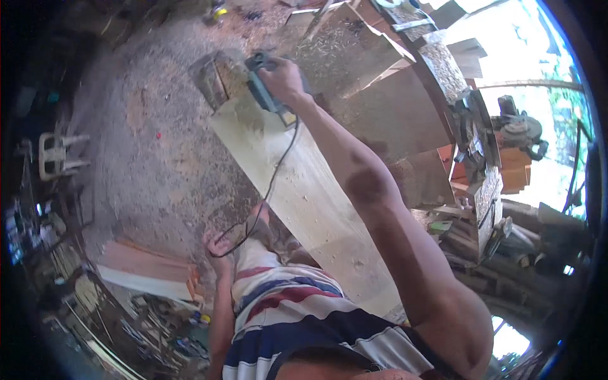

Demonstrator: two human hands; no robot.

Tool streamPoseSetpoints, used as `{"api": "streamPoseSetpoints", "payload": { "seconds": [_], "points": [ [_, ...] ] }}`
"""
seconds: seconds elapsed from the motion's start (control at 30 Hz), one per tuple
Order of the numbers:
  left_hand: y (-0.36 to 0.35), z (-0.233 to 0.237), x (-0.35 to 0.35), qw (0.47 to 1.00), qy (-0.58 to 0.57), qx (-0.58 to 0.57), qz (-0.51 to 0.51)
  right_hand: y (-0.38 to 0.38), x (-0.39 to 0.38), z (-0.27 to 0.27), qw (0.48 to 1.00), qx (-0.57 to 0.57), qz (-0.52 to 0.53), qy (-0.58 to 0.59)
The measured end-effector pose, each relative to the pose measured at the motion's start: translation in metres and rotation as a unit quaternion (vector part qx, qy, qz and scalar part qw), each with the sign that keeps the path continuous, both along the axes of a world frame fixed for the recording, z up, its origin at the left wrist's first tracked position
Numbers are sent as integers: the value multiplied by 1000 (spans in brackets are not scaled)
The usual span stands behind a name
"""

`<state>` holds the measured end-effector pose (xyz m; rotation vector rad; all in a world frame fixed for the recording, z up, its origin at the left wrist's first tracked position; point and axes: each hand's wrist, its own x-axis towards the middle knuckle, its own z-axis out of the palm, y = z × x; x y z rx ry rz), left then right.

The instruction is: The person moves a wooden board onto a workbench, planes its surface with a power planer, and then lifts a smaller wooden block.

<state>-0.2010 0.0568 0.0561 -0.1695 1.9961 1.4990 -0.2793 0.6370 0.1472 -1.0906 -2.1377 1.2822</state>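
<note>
A long pale wooden board [310, 183] runs from beside my body away toward the upper middle of the view. At its far end my right hand [282, 77] grips the top handle of a dark green electric hand planer [261, 92], which rests on the board's surface. The black power cord [275, 180] trails from the planer back along the board toward my body. Low at my left side, my left hand [218, 243] has its fingers curled around a loop of this cord. A few small wood chips lie on the board.
Wood shavings cover the floor [164, 152]. Brown panels [399, 107] stand right of the board, by a workbench [443, 66] heaped with shavings. A pale plastic chair [54, 155] stands at left. Reddish planks [149, 266] lie lower left; a power tool [519, 130] sits far right.
</note>
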Motion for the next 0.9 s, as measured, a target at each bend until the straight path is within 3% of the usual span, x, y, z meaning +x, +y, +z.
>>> {"api": "streamPoseSetpoints", "payload": {
  "seconds": [0.1,0.2,0.23,0.33,0.43,0.47,0.5,0.57,0.63,0.77,0.9],
  "points": [
    [6,15,-3,998,-16,-27,46,17,-20,8,1000,-10,8,14],
    [-3,24,-8,998,22,-56,30,11,-21,32,998,-56,19,-11],
    [14,52,-8,996,15,-74,53,2,-7,31,998,-55,13,-10],
    [15,57,-10,994,90,-47,28,-40,71,3,1000,12,5,5],
    [65,73,-20,995,70,-42,58,-104,207,22,994,-55,-1,-97],
    [77,74,-15,968,224,-76,-84,-127,255,10,999,5,3,-38],
    [76,51,-21,897,378,-71,-218,-151,299,22,998,-35,-1,-45],
    [130,75,-9,878,351,-109,-306,-194,386,28,997,-33,-16,-66],
    [165,61,3,807,389,-122,-428,-230,453,38,993,-86,-46,-72],
    [193,33,39,737,425,-71,-521,-251,506,36,991,-79,-46,-94],
    [195,25,48,735,438,-59,-514,-213,444,31,994,-56,-35,-90]
  ]
}}
